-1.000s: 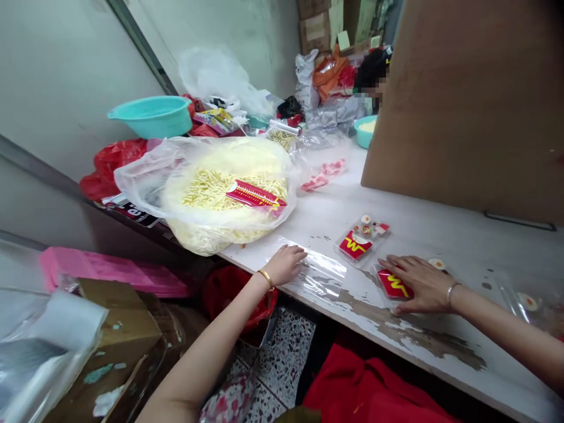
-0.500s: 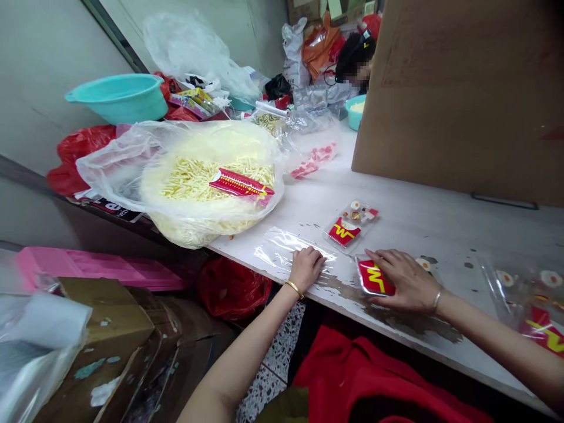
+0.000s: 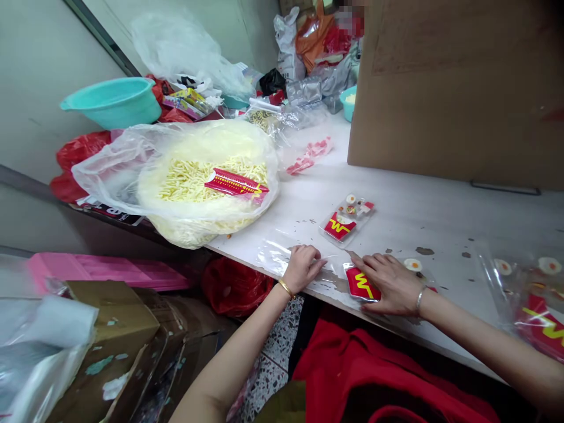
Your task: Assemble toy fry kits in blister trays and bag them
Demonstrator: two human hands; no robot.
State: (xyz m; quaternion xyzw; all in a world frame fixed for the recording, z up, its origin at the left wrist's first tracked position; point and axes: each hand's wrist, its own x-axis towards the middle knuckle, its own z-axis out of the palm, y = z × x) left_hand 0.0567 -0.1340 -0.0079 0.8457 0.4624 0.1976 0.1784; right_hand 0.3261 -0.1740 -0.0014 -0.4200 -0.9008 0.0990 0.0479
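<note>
On the table's front edge, my left hand [image 3: 304, 268] has its fingers curled at the right end of a clear plastic bag [image 3: 274, 254], which lies flat. My right hand [image 3: 391, 285] is closed over a clear blister pack [image 3: 362, 283] with a red toy fries box marked by a yellow zigzag; the palm covers much of it. A small fried-egg piece [image 3: 413, 265] shows behind that hand. Farther back lies a second blister pack [image 3: 340, 225] with a red fries box and small toy food. More such packs [image 3: 544, 314] are at the right edge.
A big translucent sack [image 3: 211, 220] of pale-yellow toy fries stands left, with a red printed carton [image 3: 233, 182] on top. Behind it are a turquoise basin [image 3: 112, 101] and assorted bags. A tall cardboard box [image 3: 453, 94] blocks the back right. Cardboard boxes [image 3: 118, 317] stand below left.
The view has shifted slightly. My right hand and the pack have come a little left and nearer the table's front edge. My left hand stays at the bag, thumb stretched more to the right.
</note>
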